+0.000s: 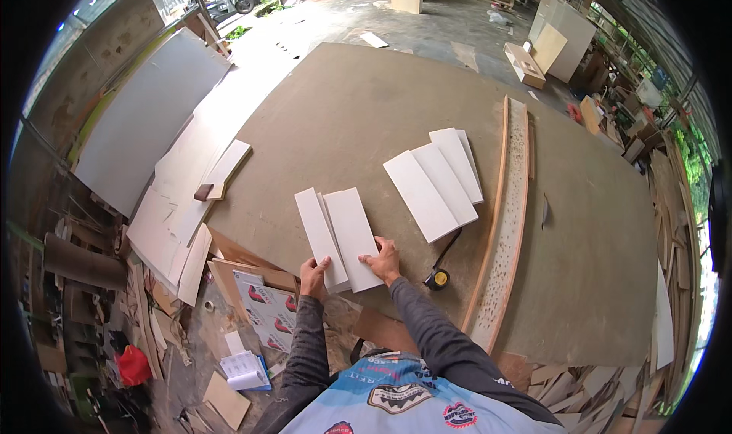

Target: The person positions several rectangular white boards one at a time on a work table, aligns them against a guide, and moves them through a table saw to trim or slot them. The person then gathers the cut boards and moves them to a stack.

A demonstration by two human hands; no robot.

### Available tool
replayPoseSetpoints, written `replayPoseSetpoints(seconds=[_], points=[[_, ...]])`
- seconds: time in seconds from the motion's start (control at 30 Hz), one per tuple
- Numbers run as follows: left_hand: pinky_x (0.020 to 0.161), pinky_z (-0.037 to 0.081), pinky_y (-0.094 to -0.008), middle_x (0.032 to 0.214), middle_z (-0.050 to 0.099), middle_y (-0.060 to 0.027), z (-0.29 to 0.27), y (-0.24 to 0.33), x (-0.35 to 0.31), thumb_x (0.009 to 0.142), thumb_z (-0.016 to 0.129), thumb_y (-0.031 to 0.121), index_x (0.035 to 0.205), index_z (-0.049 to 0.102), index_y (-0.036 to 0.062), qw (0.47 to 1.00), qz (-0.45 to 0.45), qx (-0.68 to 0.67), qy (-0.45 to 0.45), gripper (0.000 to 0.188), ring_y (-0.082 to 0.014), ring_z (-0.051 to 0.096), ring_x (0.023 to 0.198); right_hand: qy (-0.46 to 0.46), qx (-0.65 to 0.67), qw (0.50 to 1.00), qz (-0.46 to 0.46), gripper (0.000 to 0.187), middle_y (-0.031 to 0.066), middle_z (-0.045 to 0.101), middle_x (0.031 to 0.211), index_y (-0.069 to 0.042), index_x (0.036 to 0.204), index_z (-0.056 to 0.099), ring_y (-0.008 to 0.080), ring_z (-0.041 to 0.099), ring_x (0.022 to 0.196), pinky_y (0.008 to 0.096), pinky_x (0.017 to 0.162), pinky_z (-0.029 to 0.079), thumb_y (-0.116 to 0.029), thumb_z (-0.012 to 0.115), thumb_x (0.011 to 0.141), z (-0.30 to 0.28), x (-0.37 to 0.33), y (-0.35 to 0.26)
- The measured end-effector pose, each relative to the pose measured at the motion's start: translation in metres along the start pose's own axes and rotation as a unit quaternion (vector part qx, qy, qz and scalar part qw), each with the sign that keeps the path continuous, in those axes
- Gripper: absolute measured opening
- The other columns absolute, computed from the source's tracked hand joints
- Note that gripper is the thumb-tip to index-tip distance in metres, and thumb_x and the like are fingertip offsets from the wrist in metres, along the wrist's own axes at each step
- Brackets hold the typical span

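Observation:
Two white rectangular panels lie side by side near the front edge of the large brown worktable point(450, 91), more white edges showing beneath them. My left hand point(313, 276) grips the near outer corner of the left white panel point(316, 224), thumb on top. The right white panel point(352, 232) is held along its right edge by my right hand point(383, 261), its thumb also on top and the other fingers partly hidden. Farther right, several white panels point(431, 186) lie fanned and overlapping. A black and yellow tape measure point(437, 279) rests close to my right forearm, next to that fanned group.
A long orange-edged strip point(507, 205) with a speckled surface runs across the table's right side. At the left edge, a dark block point(203, 192) sits by a white board point(229, 167). Offcuts point(671, 243) pile up beyond the right edge; a printed sheet point(267, 312) leans below.

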State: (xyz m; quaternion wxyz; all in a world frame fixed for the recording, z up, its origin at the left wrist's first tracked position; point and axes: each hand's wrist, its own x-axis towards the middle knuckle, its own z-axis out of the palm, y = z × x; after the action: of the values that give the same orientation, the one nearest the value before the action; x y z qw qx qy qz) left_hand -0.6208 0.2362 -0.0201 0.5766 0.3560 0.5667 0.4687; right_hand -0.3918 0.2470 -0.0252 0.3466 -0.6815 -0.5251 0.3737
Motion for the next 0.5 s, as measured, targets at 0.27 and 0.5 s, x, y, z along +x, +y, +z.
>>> replayPoseSetpoints(seconds=[0.27,0.5], points=[[0.066,0.051,-0.0295,0.087,0.071,-0.0059,-0.024,0.009,0.000,0.097,0.072,0.019,0.101,0.072,-0.0085,0.995,0.025,0.086,0.050,0.028,-0.0133,0.064,0.074,0.023,-0.029,0.999,-0.037,0.072,0.0248,0.066,0.124,0.003,0.134,0.062,0.0392,0.065,0.116,0.0425,0.104,0.051,-0.029,0.088,0.076,0.023,-0.005,-0.004],[0.081,0.051,-0.0345,0.089,0.071,-0.0061,-0.009,0.037,-0.020,0.099,0.069,0.026,0.112,0.072,-0.0069,0.999,0.042,0.011,0.006,0.036,-0.0173,0.066,0.090,0.032,0.051,0.998,-0.029,0.038,0.0230,0.068,0.122,-0.001,0.121,0.072,0.0384,0.068,0.110,0.0444,0.097,0.054,-0.024,0.071,0.091,0.038,-0.005,-0.007]])
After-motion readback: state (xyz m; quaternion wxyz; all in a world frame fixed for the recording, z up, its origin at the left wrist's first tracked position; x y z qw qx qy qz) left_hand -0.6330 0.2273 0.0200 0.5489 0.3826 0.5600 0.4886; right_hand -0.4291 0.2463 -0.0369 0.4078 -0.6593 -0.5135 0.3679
